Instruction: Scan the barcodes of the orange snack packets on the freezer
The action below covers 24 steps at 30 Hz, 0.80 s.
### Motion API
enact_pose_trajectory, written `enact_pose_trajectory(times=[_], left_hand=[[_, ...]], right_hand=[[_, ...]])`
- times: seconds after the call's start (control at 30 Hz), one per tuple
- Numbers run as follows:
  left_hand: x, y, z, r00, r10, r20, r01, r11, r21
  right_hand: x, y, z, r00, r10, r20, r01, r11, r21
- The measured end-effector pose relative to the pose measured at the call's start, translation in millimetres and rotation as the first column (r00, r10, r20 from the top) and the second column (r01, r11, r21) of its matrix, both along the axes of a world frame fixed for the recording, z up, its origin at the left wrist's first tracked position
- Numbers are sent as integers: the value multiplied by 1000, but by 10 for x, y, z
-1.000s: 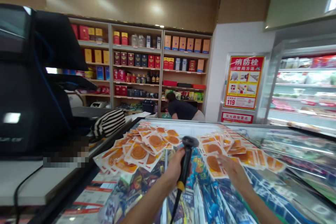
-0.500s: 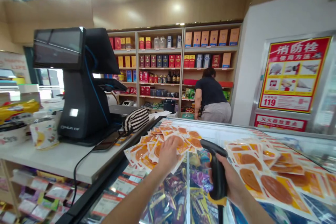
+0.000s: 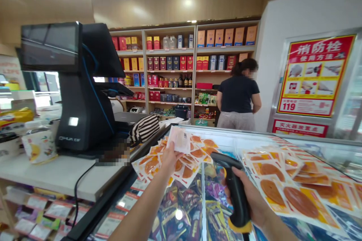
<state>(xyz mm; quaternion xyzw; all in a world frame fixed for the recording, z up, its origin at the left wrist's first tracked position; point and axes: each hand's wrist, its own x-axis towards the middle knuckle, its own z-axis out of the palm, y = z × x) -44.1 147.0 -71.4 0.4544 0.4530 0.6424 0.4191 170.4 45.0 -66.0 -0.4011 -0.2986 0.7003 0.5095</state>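
Observation:
My left hand [image 3: 169, 159] pinches a flat food packet [image 3: 180, 140], its pale back with a small printed code facing me. Below it lies a pile of orange-and-clear packets [image 3: 152, 164], each with a round brown slice inside. In my right hand [image 3: 250, 192] is a black barcode scanner [image 3: 236, 192] with a yellow band near its base, its head tilted toward the left pile. To the right of the scanner, more of the same packets [image 3: 299, 201] are spread over the glass top of a display freezer [image 3: 226, 140].
A black point-of-sale terminal [image 3: 85, 109] stands on the white counter [image 3: 85, 180] at left. Near it lie a striped pouch [image 3: 144, 130] and a cable. Beyond the freezer, a person [image 3: 239, 96] stands before shelves of boxes [image 3: 169, 64]. A red sign [image 3: 316, 77] hangs at right.
My left hand has lifted a packet from the left pile and turned its pale back up. The scanner has tilted leftward. The person at the shelves has straightened up and shifted right.

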Motion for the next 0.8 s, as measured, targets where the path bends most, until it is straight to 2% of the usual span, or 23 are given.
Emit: enact_pose_trajectory(times=[0.13,0.3,0.5,0.67,0.8], left_hand=[[-90,-103,-99,953,-67,296,78,997,-25],[-156,-203,-145,864,-139,484,160,987,-3],[-172,-219,-158,817,-155,556,177,984,13],[-150,-205,-205,818,-135,560,161,987,3],[-168,-207,-172,830,-118,546,149,989,-13]], right_hand=[[-226,-10,99,994,106,-27,-106,994,-5],[-339,6,156,984,162,-73,-158,986,52],[-285,-5,163,989,137,-61,-137,991,7],[-274,-40,173,990,127,-58,-126,992,27],[-178,-52,177,994,108,17,-109,992,58]])
